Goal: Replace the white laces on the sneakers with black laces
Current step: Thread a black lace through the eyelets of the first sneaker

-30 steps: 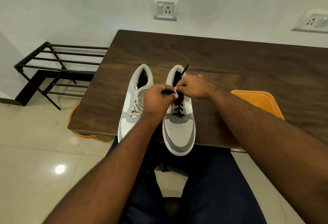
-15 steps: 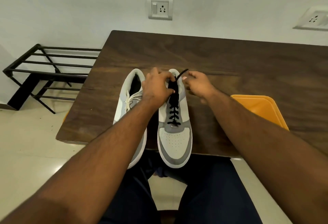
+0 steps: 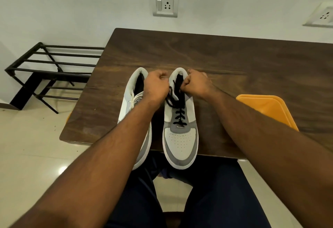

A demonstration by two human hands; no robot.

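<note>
I am at the top of the right sneaker (image 3: 180,134), finishing its black lace (image 3: 177,108). My left hand (image 3: 156,87) is curled into a fist just left of the shoe's opening, and my right hand (image 3: 195,85) is curled the same way just right of it. The lace runs up from the upper eyelets toward both fists, so I judge each hand grips one end of it, though the ends themselves are hidden inside my fingers. Lower down, the black lace already crosses the tongue in neat rungs to the toe end.

Both sneakers stand side by side on the brown table (image 3: 252,69), toes toward me and hanging a little over its near edge. The left sneaker (image 3: 133,105) carries its white lace (image 3: 134,99), partly hidden under my left forearm, so that shoe is not yet started.

The step in hand looks like drawing the two black ends snug and tying them. Next I need an even pull on both sides, then a knot or bow without loosening the crossings below. After that comes the white lace.
</note>
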